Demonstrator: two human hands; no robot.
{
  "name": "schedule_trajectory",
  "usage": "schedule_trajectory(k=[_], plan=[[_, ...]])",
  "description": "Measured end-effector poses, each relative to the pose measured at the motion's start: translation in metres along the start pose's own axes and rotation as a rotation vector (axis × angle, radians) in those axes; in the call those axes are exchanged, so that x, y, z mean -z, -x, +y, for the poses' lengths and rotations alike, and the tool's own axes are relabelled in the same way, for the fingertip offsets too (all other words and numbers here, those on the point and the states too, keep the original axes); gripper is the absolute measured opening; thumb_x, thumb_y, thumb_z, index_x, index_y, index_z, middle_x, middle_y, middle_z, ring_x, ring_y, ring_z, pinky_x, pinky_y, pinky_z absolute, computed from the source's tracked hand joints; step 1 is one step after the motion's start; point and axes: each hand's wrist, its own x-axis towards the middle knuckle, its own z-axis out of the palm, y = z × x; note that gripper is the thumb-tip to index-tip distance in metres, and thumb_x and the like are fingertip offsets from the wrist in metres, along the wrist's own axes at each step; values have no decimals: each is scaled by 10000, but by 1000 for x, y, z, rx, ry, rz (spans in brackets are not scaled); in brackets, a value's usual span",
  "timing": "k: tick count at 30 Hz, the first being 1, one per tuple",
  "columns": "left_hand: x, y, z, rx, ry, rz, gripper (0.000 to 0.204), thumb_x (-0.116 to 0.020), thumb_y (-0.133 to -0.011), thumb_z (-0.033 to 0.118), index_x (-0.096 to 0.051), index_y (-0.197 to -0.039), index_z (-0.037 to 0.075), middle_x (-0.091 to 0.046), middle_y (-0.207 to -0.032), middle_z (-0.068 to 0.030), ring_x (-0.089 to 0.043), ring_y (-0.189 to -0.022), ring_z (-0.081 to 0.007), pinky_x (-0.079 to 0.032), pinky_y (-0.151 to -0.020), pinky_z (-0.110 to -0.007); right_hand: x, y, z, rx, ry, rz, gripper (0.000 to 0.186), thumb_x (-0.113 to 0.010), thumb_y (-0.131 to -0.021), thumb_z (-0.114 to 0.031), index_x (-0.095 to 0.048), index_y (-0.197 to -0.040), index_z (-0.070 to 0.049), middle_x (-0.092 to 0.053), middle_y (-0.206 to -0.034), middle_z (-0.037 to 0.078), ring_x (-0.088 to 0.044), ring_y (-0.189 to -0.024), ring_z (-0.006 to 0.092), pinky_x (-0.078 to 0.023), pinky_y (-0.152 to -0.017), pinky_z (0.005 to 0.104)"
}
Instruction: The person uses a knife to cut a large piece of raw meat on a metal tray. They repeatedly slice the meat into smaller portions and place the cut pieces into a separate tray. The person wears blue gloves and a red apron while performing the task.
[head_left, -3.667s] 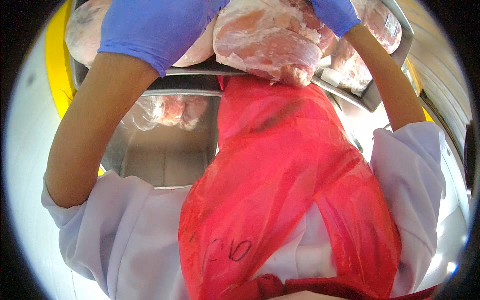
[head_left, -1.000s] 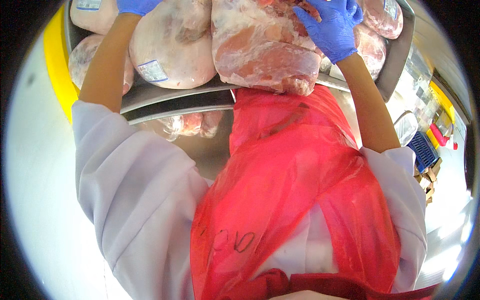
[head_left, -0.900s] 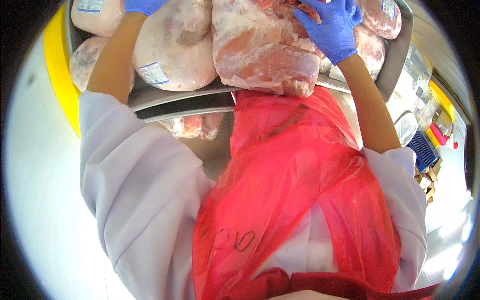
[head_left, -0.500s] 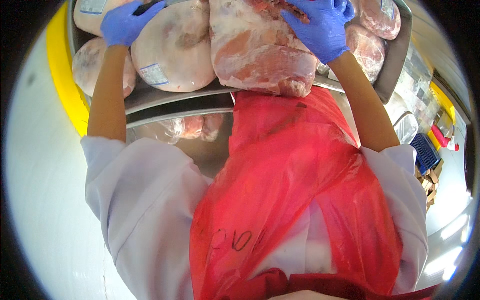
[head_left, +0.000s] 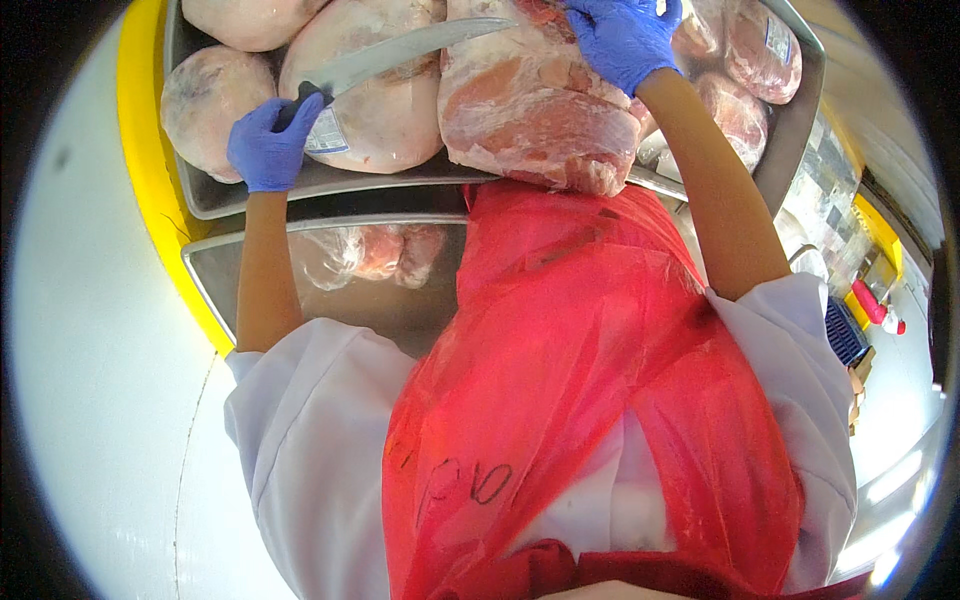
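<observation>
My left hand (head_left: pixel 272 145), in a blue glove, is closed round the black handle of a knife (head_left: pixel 400 50). The long curved blade points right, over a wrapped piece of meat (head_left: pixel 390 120) with a white label, and its tip reaches above a large unwrapped cut of meat (head_left: pixel 530 120). That cut lies at the tray's near edge, pale fat and red flesh showing. At its far right side, my gloved right hand (head_left: pixel 628 45) has its fingers bent against the meat, seemingly gripping it; the top of the picture cuts part of them off.
More wrapped meat pieces (head_left: pixel 215 110) fill the metal tray (head_left: pixel 330 182) on both sides. Below it, a second metal tray (head_left: pixel 270 265) holds plastic-wrapped meat. A yellow rail (head_left: pixel 150 170) curves along the left. At far right stands a blue crate (head_left: pixel 845 330).
My left hand has drawn back toward me and slightly right, bringing the knife blade into view. My right hand has shifted a little left on the meat.
</observation>
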Motion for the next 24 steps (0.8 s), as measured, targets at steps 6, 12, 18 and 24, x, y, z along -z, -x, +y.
schedule_trajectory(k=[6,12,18,24], plan=[[-7,7,8,69,-5,-29,441,-828,-771,505,-763,-790,70,-712,-706,-126,-675,-607,-303,-507,-580,-387,19,-13,0,20,24,-171,222,-675,-815,-415,-779,-945,-269,-211,-1621,255,-115,-1521,460,-113,-1167,699],[-12,3,7,76,31,-1,446,-823,-784,494,-759,-789,52,-713,-704,-129,-665,-591,-296,-498,-580,-380,3,-16,8,30,-36,0,123,-728,-767,-357,-787,-803,-255,-459,-1455,108,-304,-1445,344,-161,-1158,653],[-13,7,15,130,169,-44,433,-829,-792,461,-763,-809,33,-709,-691,-128,-662,-576,-244,-497,-579,-348,-14,-8,3,21,-94,210,82,-753,-752,-295,-775,-762,-217,-540,-1341,73,-415,-1359,281,-185,-1150,605],[-8,17,34,69,142,-47,426,-828,-799,452,-760,-792,31,-711,-675,-117,-670,-577,-225,-496,-564,-341,-21,-1,-1,41,-72,392,61,-764,-711,-285,-758,-724,-225,-583,-1235,61,-491,-1252,285,-261,-1081,549]])
